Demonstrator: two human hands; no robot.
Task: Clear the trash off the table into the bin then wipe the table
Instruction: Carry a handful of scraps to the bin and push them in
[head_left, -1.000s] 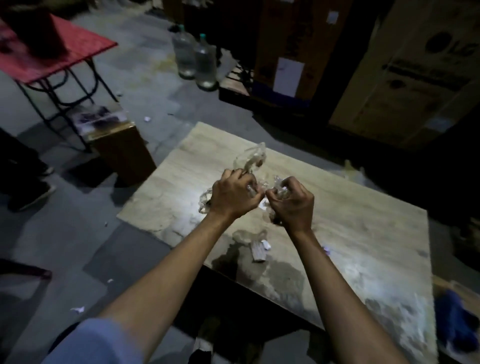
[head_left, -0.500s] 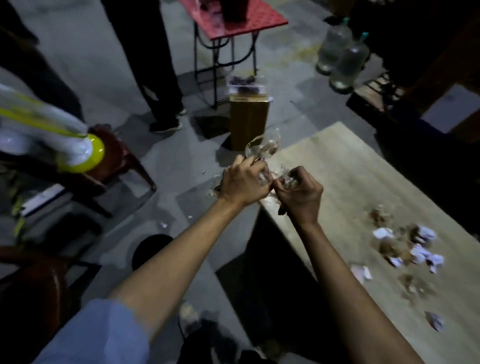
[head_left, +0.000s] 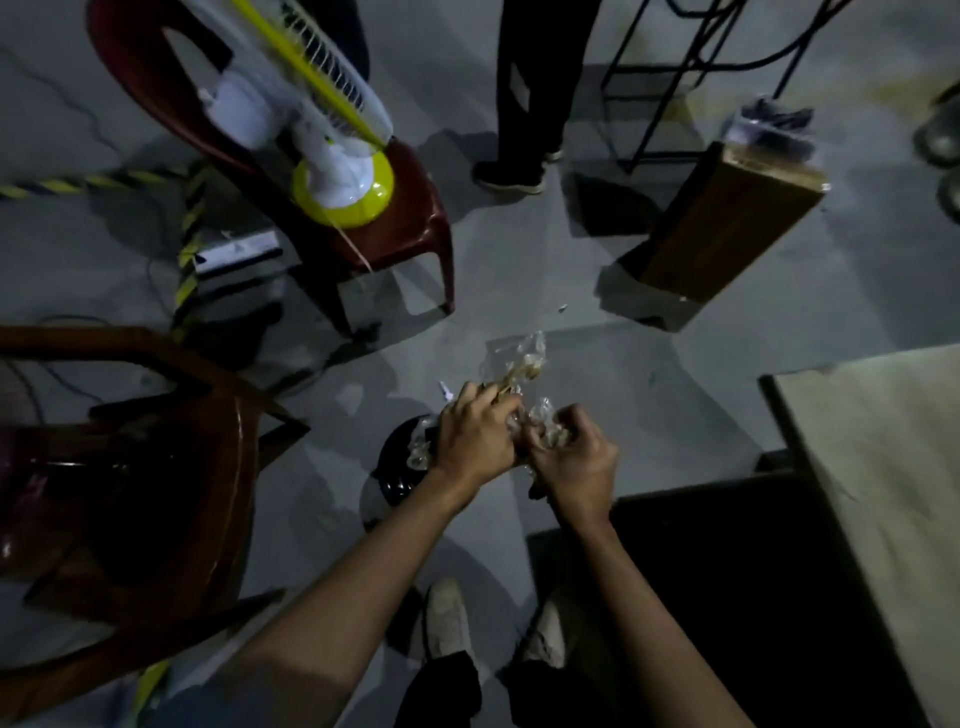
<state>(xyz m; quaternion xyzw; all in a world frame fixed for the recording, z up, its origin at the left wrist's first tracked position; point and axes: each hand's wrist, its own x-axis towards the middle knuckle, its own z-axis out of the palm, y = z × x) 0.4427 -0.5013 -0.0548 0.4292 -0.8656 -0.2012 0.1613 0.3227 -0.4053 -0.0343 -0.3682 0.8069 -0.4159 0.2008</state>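
Both my hands hold a crumpled bundle of clear plastic wrappers (head_left: 519, 364) out over the floor. My left hand (head_left: 475, 439) is closed around the left part of the bundle, my right hand (head_left: 574, 462) around the right part, knuckles nearly touching. Just below and left of my left hand stands a small dark round bin (head_left: 397, 475) on the floor, partly hidden by my wrist. The pale wooden table (head_left: 883, 467) shows only as a corner at the right edge, away from my hands.
A dark red plastic chair (head_left: 410, 228) holding a white and yellow fan (head_left: 332, 140) stands ahead left. A brown wooden chair (head_left: 171, 467) is at the left. A cardboard box (head_left: 727, 228) stands ahead right. Another person's legs (head_left: 530, 104) are ahead. My shoes (head_left: 447, 618) are below.
My view has swung left, away from the table toward the floor. Both hands carried the wrapper bundle off the table edge and now hold it beside the dark bin.
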